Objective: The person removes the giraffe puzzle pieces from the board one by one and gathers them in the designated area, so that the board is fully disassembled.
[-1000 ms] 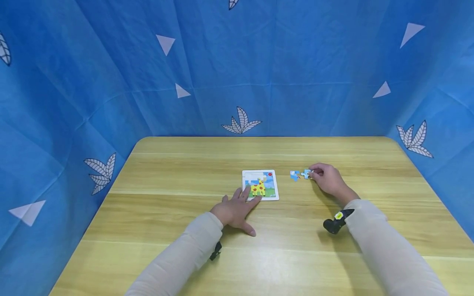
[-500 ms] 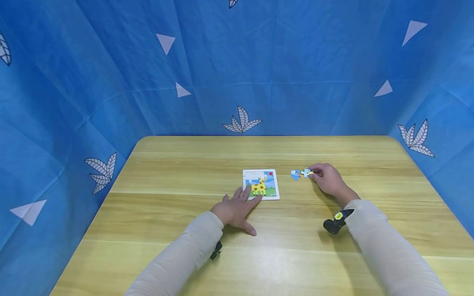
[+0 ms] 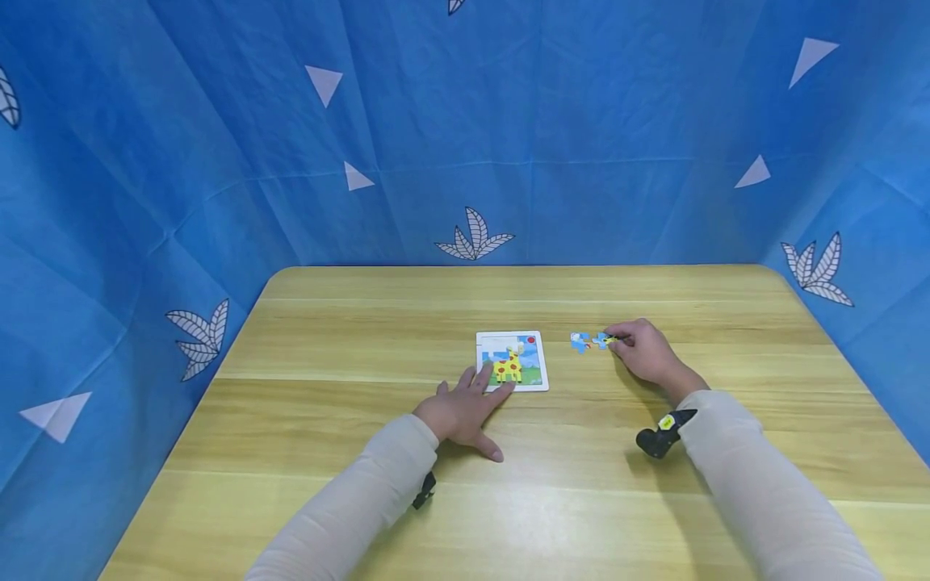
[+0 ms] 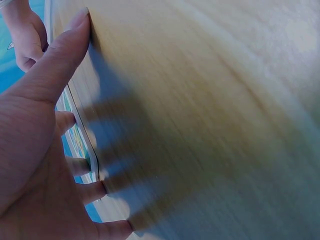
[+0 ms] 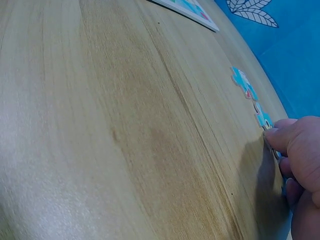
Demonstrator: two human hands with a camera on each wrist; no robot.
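Giraffe jigsaw [image 3: 514, 365] sits right at the left hand [image 3: 463, 410], fingers splayed onto its near edge; yellow, red-spotted giraffe, blank white patch up top. Right hand [image 3: 643, 352] is pinching a blue-and-yellow piece [image 3: 601, 340], mostly blue piece [image 3: 580, 342] just beside it.

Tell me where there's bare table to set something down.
Bare: table left of the left hand and puzzle board, the strip between board and curtain, right of the right hand, and the front between the sleeves.
Crowded: the board's near edge, by the left hand, and right of the board, where the loose piece lies close to the held piece.
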